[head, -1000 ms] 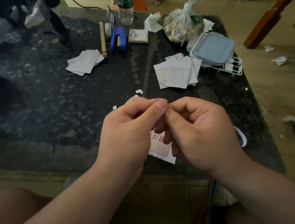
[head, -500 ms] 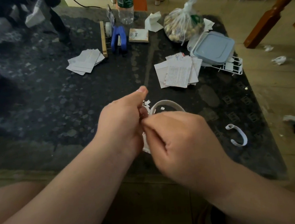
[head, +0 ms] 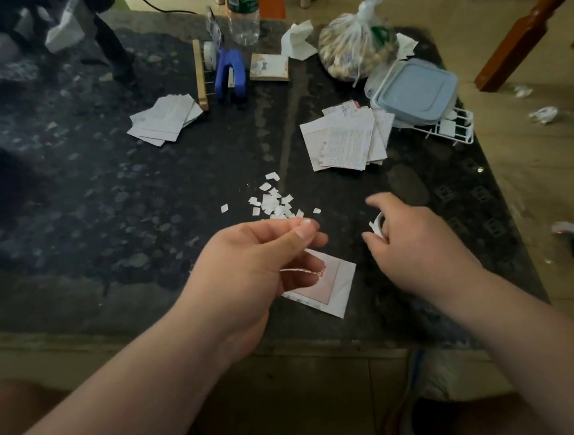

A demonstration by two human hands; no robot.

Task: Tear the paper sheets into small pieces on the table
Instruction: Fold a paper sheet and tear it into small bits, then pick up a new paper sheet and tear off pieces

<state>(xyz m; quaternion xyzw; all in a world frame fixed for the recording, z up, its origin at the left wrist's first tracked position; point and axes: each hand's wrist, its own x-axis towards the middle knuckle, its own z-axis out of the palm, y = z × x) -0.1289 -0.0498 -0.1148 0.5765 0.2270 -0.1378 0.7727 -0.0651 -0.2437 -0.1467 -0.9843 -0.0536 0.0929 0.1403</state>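
On the dark stone table (head: 113,210), a small heap of torn white paper bits (head: 273,202) lies just beyond my hands. My left hand (head: 252,271) grips a white sheet with a pink printed square (head: 333,284), whose torn edge shows between the curled fingers. To its right, my right hand (head: 418,244) pinches a curled white strip of paper (head: 378,224) low over the table. Two stacks of whole sheets wait farther back: one at right centre (head: 348,140), one at left centre (head: 164,118).
At the back stand a blue stapler (head: 229,74), a wooden piece (head: 200,74), a small notepad (head: 269,67), a water bottle (head: 243,13), crumpled tissue (head: 295,41) and a tied plastic bag (head: 354,47). A blue-lidded box (head: 416,92) sits on a white rack (head: 452,130).
My hands, which were pinching the sheet together, tore a long strip off it and parted. The right hand carried the strip to the right; the left keeps the sheet.
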